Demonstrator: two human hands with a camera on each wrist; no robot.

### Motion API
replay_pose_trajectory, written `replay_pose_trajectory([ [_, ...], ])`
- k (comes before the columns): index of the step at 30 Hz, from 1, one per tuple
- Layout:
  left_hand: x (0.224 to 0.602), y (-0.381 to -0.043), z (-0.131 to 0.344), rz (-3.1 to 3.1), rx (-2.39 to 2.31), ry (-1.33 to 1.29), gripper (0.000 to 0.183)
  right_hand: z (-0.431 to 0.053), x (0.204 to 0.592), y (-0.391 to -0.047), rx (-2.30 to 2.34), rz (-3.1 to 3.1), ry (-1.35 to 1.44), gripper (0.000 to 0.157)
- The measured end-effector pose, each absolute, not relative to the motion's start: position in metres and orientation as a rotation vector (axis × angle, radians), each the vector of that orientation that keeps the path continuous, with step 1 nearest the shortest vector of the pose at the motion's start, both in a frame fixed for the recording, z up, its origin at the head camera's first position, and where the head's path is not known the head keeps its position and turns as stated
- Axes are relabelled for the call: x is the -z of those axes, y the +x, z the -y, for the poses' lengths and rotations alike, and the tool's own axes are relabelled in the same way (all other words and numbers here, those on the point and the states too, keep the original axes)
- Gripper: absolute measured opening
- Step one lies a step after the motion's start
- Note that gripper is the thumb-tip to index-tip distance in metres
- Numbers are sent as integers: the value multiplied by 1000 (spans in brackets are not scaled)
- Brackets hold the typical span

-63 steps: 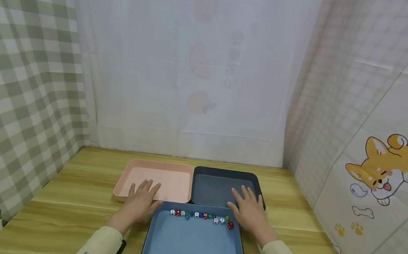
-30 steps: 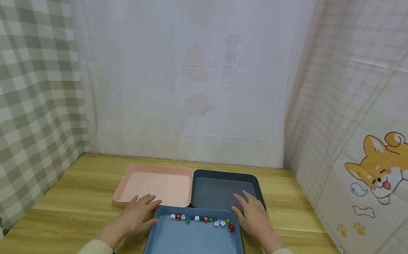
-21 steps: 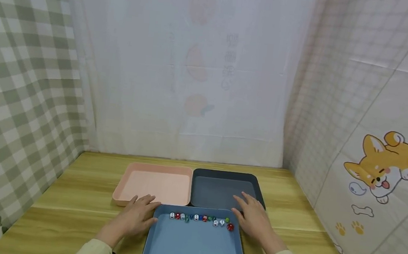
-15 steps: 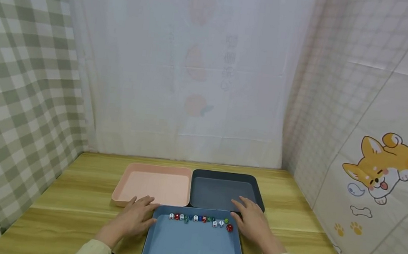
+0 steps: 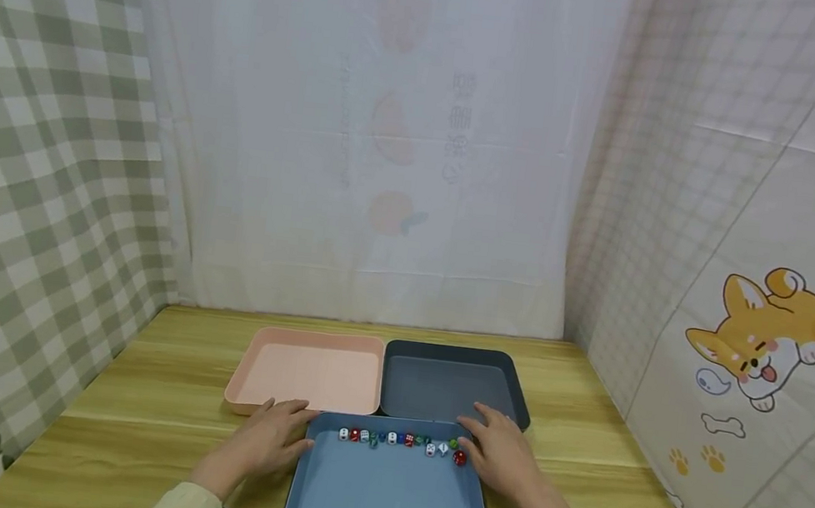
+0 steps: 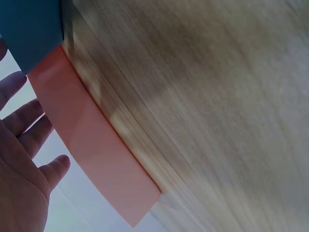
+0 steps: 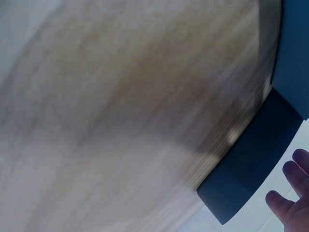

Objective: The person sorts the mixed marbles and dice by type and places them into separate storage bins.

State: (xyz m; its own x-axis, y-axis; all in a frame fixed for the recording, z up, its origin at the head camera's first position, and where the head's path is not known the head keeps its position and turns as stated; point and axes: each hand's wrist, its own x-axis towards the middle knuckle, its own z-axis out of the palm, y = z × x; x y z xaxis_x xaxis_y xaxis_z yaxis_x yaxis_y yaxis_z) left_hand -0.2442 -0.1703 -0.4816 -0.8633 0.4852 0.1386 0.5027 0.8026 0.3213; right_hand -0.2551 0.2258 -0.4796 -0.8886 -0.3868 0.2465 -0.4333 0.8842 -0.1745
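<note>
In the head view a blue tray (image 5: pixel 387 499) lies nearest the person. Along its far side runs a row of several small dice, among them a white die (image 5: pixel 344 434), a green die (image 5: pixel 454 444) and a larger red die (image 5: pixel 460 458). My left hand (image 5: pixel 269 437) is at the tray's left rim with relaxed fingers and holds nothing. Over the far right corner, close to the red die, is my right hand (image 5: pixel 501 459), its fingers loosely spread and holding nothing. Both wrist views show the fingers beside the tray walls; contact there cannot be told.
Behind the blue tray stand a pink tray (image 5: pixel 311 370) on the left and a dark navy tray (image 5: pixel 438 385) on the right, side by side. All rest on a wood-grain table (image 5: pixel 157 393). A white curtain (image 5: pixel 271 188) hangs behind, with cloth walls at both sides.
Both hands have drawn back toward the person from over the pink and navy trays. The left has stayed still for about a second; the right has moved closer to the dice.
</note>
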Motion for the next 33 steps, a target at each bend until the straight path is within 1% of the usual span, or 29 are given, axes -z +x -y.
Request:
replay_pose_trajectory([
  [7,481,-241,172,2923,508,-823,48,-225,480,-251,-374,2825,648,29],
  [14,482,-237,174,2903,525,-808,47,-224,481,-248,-382,2829,681,20],
  [25,487,-239,173,2864,545,-799,46,-221,484,-249,-298,2895,566,19],
  [33,489,-239,174,2883,545,-785,47,-216,481,-248,-299,2920,562,13],
])
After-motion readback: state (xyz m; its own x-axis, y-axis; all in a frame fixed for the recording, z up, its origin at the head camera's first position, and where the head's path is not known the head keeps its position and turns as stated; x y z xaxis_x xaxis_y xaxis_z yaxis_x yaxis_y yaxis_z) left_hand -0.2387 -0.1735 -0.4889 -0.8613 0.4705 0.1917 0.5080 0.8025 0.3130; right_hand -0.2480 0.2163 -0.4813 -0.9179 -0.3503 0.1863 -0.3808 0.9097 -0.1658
